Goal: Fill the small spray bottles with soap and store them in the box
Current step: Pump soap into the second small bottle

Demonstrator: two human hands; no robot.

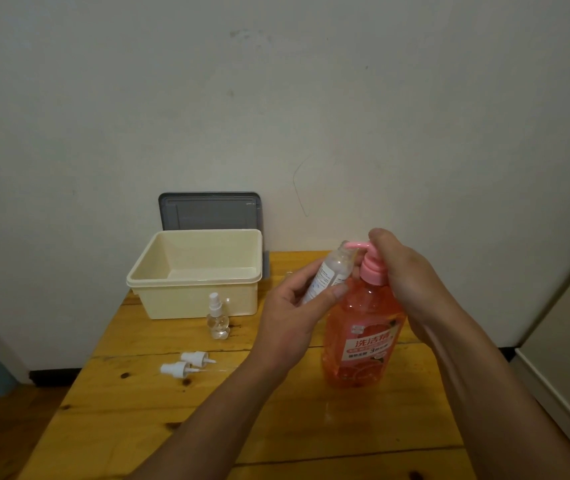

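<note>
You are at the filling step. Your left hand [290, 317] pinches the small spray bottle [328, 275] between thumb and curled fingers, tilted so that its open neck meets the tip of the pink pump head [358, 244]. Your right hand [405, 271] is curled round that pump head, thumb on top, with the big orange soap bottle [363, 341] standing just below it.

To do this well, I would set the small neck right under the spout before each press. Push down slowly in short strokes, so the thick soap runs in rather than down the outside. Steady the large bottle on the desk [276, 427] with the pressing hand so it does not tip. Bring the little bottle nearer upright as it fills; how much soap is inside, I cannot tell.

The small bottle is a slim clear cylinder with a white printed label and no cap, and it would likely turn slippery if soap got on it. Well to the left of your left hand stands a bear-shaped spray bottle [217, 322], sprayer on and clear inside. Nearer you lie two loose white spray caps [195, 357]. Beyond them sits the cream box [193, 278] with nothing visible in it, and its grey lid [209, 211] is propped against the wall behind. Nothing seems stored yet.
</note>
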